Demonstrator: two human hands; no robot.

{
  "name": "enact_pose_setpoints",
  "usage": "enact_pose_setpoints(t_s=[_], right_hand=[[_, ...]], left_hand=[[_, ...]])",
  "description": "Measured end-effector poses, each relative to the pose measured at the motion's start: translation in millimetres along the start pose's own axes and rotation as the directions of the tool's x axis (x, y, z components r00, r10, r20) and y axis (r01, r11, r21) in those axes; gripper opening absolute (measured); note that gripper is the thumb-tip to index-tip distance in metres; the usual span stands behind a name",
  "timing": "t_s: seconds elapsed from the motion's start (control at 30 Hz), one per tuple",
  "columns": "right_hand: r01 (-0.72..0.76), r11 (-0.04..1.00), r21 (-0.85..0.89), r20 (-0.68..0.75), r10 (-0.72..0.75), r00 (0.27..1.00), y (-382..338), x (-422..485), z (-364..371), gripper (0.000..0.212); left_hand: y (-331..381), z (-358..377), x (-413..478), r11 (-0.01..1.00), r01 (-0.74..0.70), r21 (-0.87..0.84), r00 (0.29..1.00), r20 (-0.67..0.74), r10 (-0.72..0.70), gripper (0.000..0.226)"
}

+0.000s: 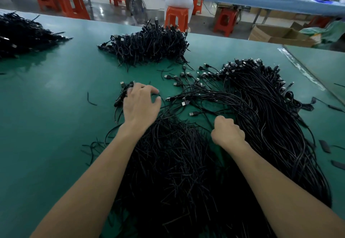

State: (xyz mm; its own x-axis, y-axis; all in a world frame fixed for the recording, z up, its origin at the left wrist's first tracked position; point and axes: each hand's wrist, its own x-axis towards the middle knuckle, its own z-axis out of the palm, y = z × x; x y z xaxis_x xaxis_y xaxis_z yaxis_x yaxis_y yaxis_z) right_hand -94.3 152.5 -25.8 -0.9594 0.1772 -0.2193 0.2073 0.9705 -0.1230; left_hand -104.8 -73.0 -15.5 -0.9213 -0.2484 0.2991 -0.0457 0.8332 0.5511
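Left hand [141, 103]: your fingers are spread apart and rest on the small bunch of plugs [124, 93].
Right hand [227, 132]: closed to a fist, it grips a thin cable [208, 119].
Loose cables [188, 92]: they lie on the green table [56, 107], between your left hand and the big pile [261, 97].

Reaches forward over the worktop [56, 97] with both bare forearms, the left further out than the right. Lays the left hand [141, 105] palm down, fingers spread and slightly bent, thumb out to the right. Curls the right hand [226, 132] into a fist, knuckles up, gripping thin cables [207, 120].
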Motion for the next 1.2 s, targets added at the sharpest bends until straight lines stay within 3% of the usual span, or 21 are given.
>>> enact_pose_setpoints(t_s=[0.1, 0.27, 0.33, 0.4, 0.5, 0.57, 0.67, 0.73, 0.83, 0.9, 0.97, 1.0, 1.07, 1.13, 1.2], right_hand=[[-0.002, 0.988, 0.157, 0.088, -0.012, 0.996, 0.4, 3.8, -9.3, 0.011], [0.139, 0.898, 0.417, 0.062, -0.180, 0.982, 12.3, -3.2, -37.1, 0.029], [0.206, 0.819, 0.536, 0.004, -0.247, 0.969, 10.7, -12.5, -46.3, 0.030], [0.247, 0.638, 0.729, -0.021, -0.340, 0.940, 2.2, -26.8, -53.9, 0.029], [0.397, 0.457, 0.796, -0.143, -0.495, 0.857, -8.5, -49.7, -64.9, 0.027], [0.487, 0.369, 0.792, -0.226, -0.563, 0.795, -10.4, -62.9, -73.0, 0.021], [0.584, 0.262, 0.768, -0.339, -0.606, 0.719, -5.3, -74.9, -82.0, 0.029], [0.611, 0.272, 0.744, -0.417, -0.526, 0.741, 2.2, -75.7, -83.3, 0.037], [0.525, 0.284, 0.803, -0.441, -0.310, 0.842, 19.1, -66.1, -81.4, 0.053], [0.450, 0.425, 0.786, -0.383, -0.238, 0.893, 30.2, -58.3, -79.9, 0.050], [0.363, 0.693, 0.623, -0.259, -0.256, 0.931, 39.7, -50.5, -74.9, 0.044], [0.318, 0.800, 0.509, -0.183, -0.260, 0.948, 41.6, -48.5, -71.8, 0.038], [0.263, 0.905, 0.334, -0.065, -0.256, 0.965, 39.0, -50.0, -64.9, 0.027], [0.295, 0.885, 0.359, -0.005, -0.314, 0.949, 31.5, -53.3, -59.0, 0.042], [0.367, 0.778, 0.510, -0.045, -0.401, 0.915, 18.6, -58.2, -55.7, 0.049]], left_hand=[[14.3, -0.3, -6.2, 0.991, -0.073, -0.114, 0.995, 0.057, 0.079, 0.020], [33.0, 4.4, -12.5, 0.961, -0.158, -0.225, 0.938, 0.270, 0.217, 0.036], [43.7, 12.5, -15.3, 0.957, -0.185, -0.224, 0.894, 0.366, 0.259, 0.053], [57.2, 20.6, -18.2, 0.948, -0.229, -0.223, 0.839, 0.449, 0.308, 0.057], [74.5, 26.9, -20.9, 0.904, -0.270, -0.332, 0.830, 0.395, 0.394, 0.023], [73.7, 29.0, -16.8, 0.903, -0.198, -0.380, 0.881, 0.335, 0.334, 0.038], [59.9, 29.7, -8.4, 0.906, -0.103, -0.411, 0.948, 0.234, 0.214, 0.029], [51.2, 26.6, -3.0, 0.878, -0.062, -0.475, 0.984, 0.120, 0.135, 0.038], [45.4, 10.8, 3.4, 0.769, -0.052, -0.637, 0.991, -0.126, -0.038, 0.046], [46.0, -0.9, 5.0, 0.763, -0.145, -0.630, 0.954, -0.294, -0.062, 0.044], [49.2, -12.2, 1.9, 0.800, -0.263, -0.539, 0.924, -0.380, 0.048, 0.039], [49.8, -16.8, 0.2, 0.840, -0.289, -0.459, 0.922, -0.369, 0.116, 0.039], [49.1, -22.5, -4.1, 0.917, -0.293, -0.272, 0.944, -0.237, 0.231, 0.041], [47.9, -23.8, -10.9, 0.942, -0.321, -0.098, 0.947, -0.066, 0.316, 0.042], [48.9, -22.8, -17.4, 0.930, -0.366, -0.013, 0.928, 0.065, 0.366, 0.042]])
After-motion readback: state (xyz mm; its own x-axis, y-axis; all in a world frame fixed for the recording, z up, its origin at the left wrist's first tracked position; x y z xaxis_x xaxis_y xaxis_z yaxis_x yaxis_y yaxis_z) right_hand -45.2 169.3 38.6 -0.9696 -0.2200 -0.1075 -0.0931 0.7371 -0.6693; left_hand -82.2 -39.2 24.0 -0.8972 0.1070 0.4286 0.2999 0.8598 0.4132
